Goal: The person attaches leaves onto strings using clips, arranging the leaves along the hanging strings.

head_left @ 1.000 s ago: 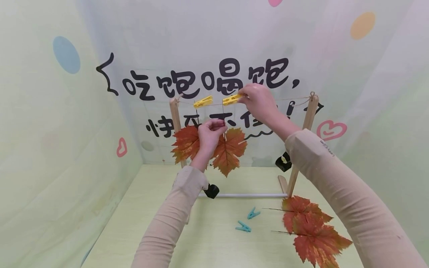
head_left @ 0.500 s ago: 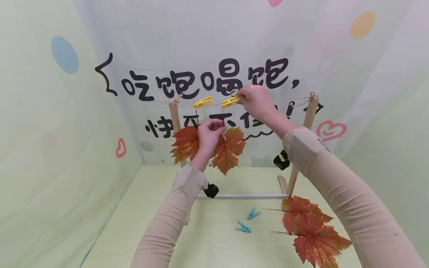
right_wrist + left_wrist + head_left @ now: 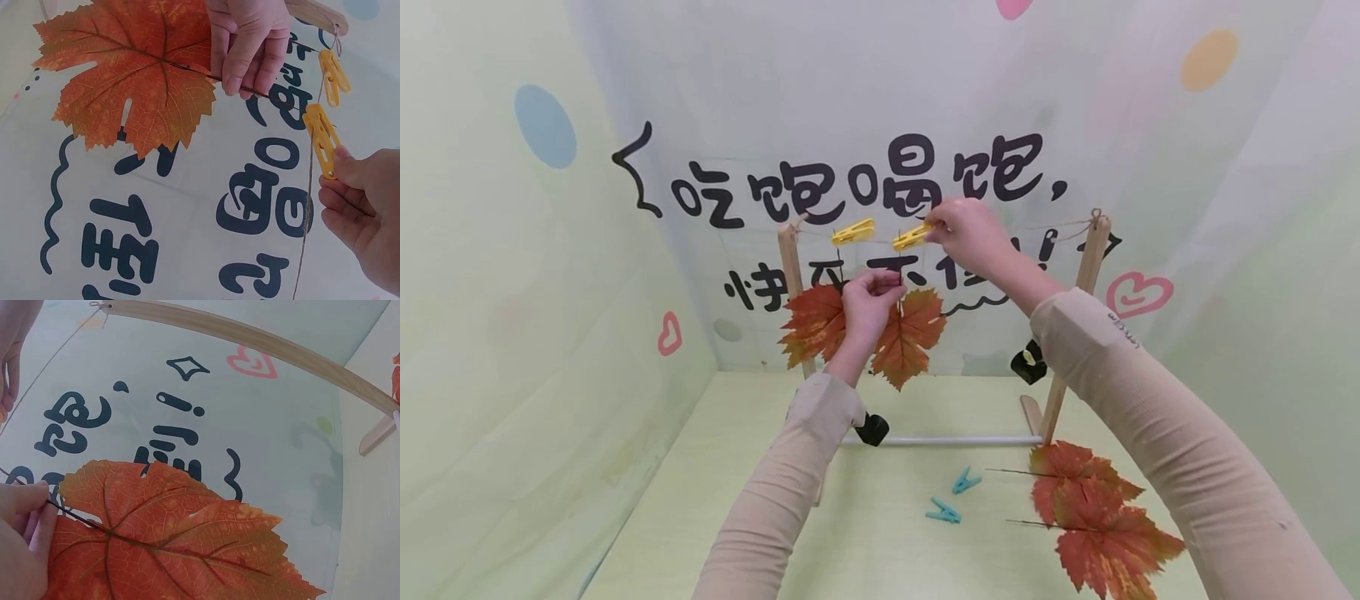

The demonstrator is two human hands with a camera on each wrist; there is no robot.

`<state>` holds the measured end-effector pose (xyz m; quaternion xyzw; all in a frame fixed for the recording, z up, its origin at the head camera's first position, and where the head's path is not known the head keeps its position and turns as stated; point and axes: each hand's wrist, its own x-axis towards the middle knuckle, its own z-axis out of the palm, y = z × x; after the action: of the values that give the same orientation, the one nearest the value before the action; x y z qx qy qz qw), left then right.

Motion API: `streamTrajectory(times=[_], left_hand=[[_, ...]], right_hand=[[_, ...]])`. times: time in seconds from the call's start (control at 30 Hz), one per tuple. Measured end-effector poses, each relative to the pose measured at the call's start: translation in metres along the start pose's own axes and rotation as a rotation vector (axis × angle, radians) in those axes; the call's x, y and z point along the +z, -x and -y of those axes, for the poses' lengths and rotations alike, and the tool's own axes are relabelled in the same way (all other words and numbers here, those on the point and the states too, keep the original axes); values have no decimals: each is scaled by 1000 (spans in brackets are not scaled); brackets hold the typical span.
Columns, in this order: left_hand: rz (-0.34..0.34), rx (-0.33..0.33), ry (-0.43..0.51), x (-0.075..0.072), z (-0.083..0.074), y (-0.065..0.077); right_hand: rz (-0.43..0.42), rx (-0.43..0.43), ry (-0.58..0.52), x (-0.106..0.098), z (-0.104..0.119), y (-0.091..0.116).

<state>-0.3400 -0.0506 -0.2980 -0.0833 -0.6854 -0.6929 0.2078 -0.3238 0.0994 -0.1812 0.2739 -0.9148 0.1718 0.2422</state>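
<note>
In the head view my left hand [image 3: 867,310] pinches the thin dark stem of an orange-red artificial maple leaf [image 3: 912,337], which hangs below the fingers. My right hand [image 3: 973,235] grips the handle end of a yellow clothespin [image 3: 322,140] between thumb and fingers. The front of that clothespin sits on the twine [image 3: 304,237], where the upper end of the stem meets it. Just to the left, a second yellow clothespin [image 3: 853,232] is clipped on the twine with another leaf [image 3: 815,323] hanging beneath, partly hidden by my left hand.
Wooden posts [image 3: 1090,258] carry the twine, with a white rod [image 3: 962,440] low between them. Two teal clothespins [image 3: 943,511] lie on the table [image 3: 880,550]. Two more leaves [image 3: 1112,542] with dark stems lie at the right. Behind stands a printed backdrop [image 3: 820,75].
My right hand has sunk slightly and shifted a little left, tilting the yellow clothespin's handle end upward. My left hand keeps pinching the stem in nearly the same place.
</note>
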Motion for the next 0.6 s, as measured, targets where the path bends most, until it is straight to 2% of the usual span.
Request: streamTrajectory(times=[0.37, 0.6], left_hand=[[-6, 21, -10, 1, -1, 2], [-1, 22, 0, 2, 1, 2]], right_hand=[[80, 16, -17, -3, 1, -1], [66, 28, -88, 0, -3, 0]])
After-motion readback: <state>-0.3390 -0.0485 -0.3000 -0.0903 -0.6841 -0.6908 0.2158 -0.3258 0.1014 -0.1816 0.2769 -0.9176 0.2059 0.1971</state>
